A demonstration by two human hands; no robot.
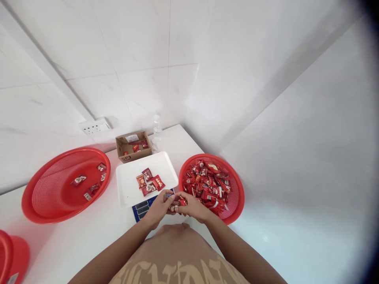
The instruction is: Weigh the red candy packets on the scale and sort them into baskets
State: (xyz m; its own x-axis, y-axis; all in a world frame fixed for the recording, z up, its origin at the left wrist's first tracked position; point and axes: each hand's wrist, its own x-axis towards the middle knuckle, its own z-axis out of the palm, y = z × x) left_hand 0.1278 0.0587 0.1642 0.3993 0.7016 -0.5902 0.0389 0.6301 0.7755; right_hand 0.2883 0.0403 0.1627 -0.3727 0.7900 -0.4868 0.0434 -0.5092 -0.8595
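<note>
Close together in front of my body, both hands hold small red snack packets (pixel 182 202). My left hand (pixel 160 209) has its fingers pinched on a packet, over the corner of the blue scale (pixel 142 210). My right hand (pixel 192 207) is closed round more packets, beside the rim of a red basket (pixel 240 193) heaped with similar ones. Just beyond my hands, the scale's white tray (pixel 127 179) bears several red and orange packets (pixel 149 183). How many packets each hand holds is hidden by my fingers.
A second red basket (pixel 29 197) with several packets sits at left. Behind the tray stand a small cardboard box (pixel 127 157) holding packets and a clear bottle (pixel 156 125). Red plastic (pixel 20 252) shows at the lower left. Walls close off the back and right; a socket (pixel 95 126) is at left.
</note>
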